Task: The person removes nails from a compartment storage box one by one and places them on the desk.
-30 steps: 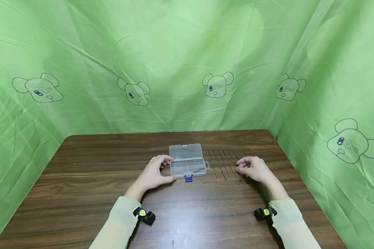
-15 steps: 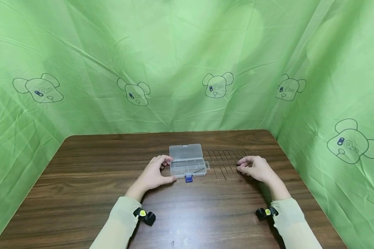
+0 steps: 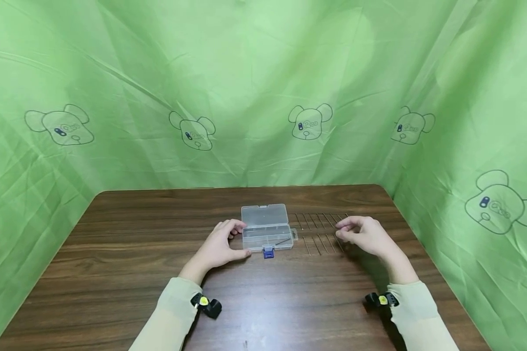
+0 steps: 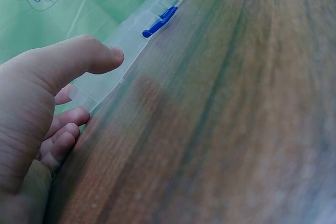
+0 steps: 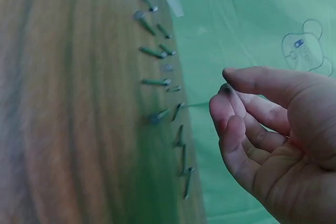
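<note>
A clear plastic compartment box [image 3: 259, 240] with its lid [image 3: 264, 215] raised lies mid-table, its blue latch [image 3: 269, 254] facing me. One nail [image 3: 283, 241] lies in a front compartment. My left hand [image 3: 217, 247] holds the box's left end, thumb at the front corner and fingers at the back; the left wrist view shows the thumb on the box wall [image 4: 107, 85]. To the right of the box, my right hand [image 3: 363, 235] is above the nails. In the right wrist view its fingertips pinch a thin nail [image 5: 198, 104], mostly hidden by the fingers.
Two rows of nails lie on the wooden table [image 3: 127, 253], a back row [image 3: 319, 221] and a front row [image 3: 320, 244]. The box's clear hanging tab [image 3: 294, 234] points towards them. A green curtain [image 3: 246, 161] surrounds the table's back and sides.
My right hand has lifted slightly from the front row's right end. My left hand keeps its place on the box. The whole head view has shifted a little.
</note>
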Action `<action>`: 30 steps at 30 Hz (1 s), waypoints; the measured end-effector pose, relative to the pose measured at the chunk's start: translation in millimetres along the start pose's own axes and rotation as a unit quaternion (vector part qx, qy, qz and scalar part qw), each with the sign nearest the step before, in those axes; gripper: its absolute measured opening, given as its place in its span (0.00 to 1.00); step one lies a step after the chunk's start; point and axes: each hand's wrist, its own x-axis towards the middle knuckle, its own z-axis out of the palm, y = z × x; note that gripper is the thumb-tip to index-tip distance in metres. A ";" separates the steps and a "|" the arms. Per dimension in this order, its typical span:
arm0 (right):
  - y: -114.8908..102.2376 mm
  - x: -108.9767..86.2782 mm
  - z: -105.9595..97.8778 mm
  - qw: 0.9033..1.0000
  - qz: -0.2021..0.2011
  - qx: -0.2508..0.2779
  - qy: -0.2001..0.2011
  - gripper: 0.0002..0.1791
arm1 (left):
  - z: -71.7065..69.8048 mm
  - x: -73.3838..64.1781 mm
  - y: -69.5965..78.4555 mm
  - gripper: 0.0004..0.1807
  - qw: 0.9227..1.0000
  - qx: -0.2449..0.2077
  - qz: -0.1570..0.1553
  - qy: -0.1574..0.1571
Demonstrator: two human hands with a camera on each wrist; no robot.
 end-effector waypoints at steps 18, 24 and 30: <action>-65.3 42.7 21.7 0.992 -0.119 0.003 -0.048 0.15 | -0.4 1.1 -2.0 0.39 1.000 0.001 0.003 0.008; -72.6 57.6 42.4 0.982 -0.175 0.026 -0.073 0.16 | 1.1 0.9 -1.4 0.39 1.000 0.002 0.001 0.004; -78.8 63.6 61.1 0.977 -0.188 0.046 -0.091 0.16 | 0.6 -0.1 -0.5 0.39 1.000 0.003 0.000 0.003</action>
